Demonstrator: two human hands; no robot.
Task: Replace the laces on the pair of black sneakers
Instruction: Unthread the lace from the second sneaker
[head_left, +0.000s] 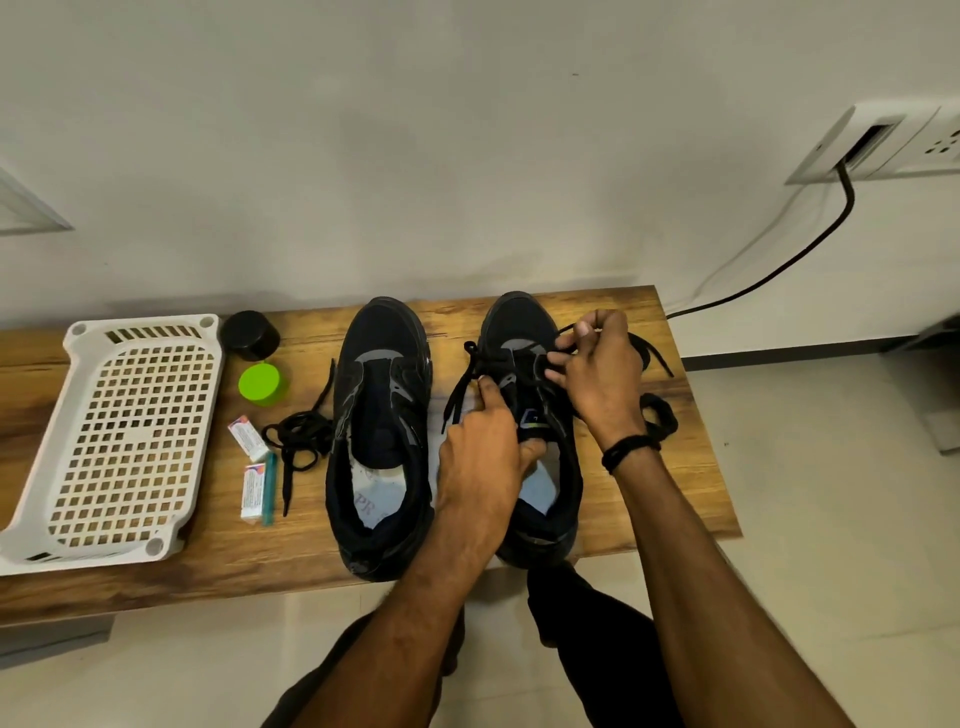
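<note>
Two black sneakers stand side by side on a wooden table, toes pointing away from me. The left sneaker has no lace and its tongue lies open. My left hand grips the tongue and collar of the right sneaker, thumb up on the eyelets. My right hand pinches a black lace over the front eyelets; its ends trail to both sides of the shoe. A loose black lace lies tangled left of the left sneaker.
A white perforated plastic basket sits at the table's left. Near it are a black jar, a green lid and two small cartons with a teal stick. A black cable runs from a wall socket at the right.
</note>
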